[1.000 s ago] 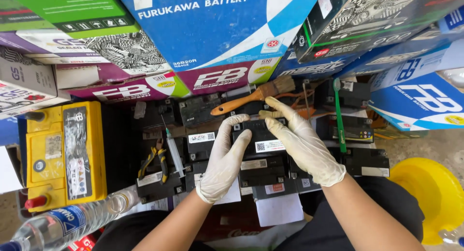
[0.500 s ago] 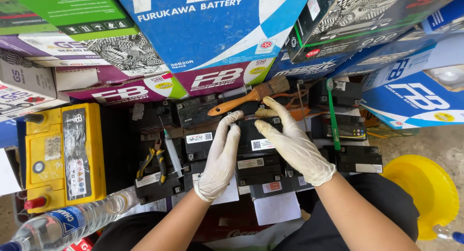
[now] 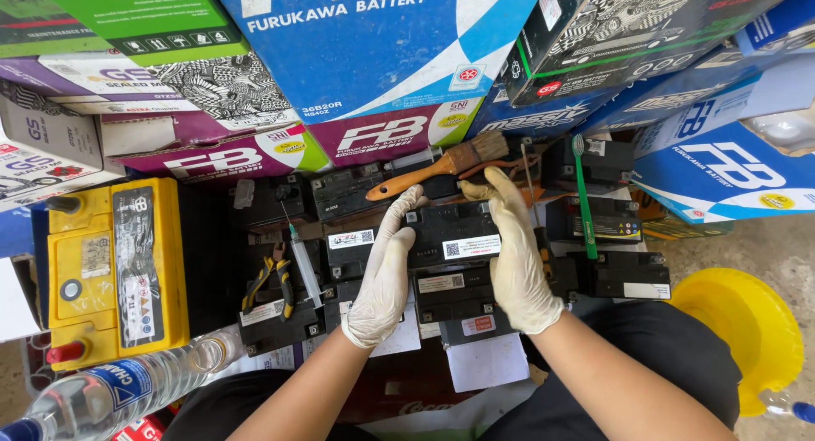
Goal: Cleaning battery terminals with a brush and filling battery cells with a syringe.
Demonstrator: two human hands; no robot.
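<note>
Both my hands wear pale latex gloves. My left hand [image 3: 384, 275] grips the left side of a small black battery [image 3: 450, 235] with a white code label, and my right hand [image 3: 514, 258] clasps its right side. The battery sits among several other small black batteries [image 3: 454, 295] laid in rows. A wooden-handled paintbrush [image 3: 441, 164] lies just beyond my fingertips.
A yellow battery [image 3: 115, 271] stands at the left, with a clear water bottle [image 3: 110, 394] in front of it. A syringe [image 3: 301, 258], yellow-handled pliers [image 3: 273, 280] and a green toothbrush [image 3: 582, 195] lie on the batteries. Stacked battery cartons [image 3: 373, 50] fill the back. A yellow bowl [image 3: 747, 331] sits right.
My right hand has slid off the top of the black battery to its right side, so the label shows. Both hands now hold the battery between them.
</note>
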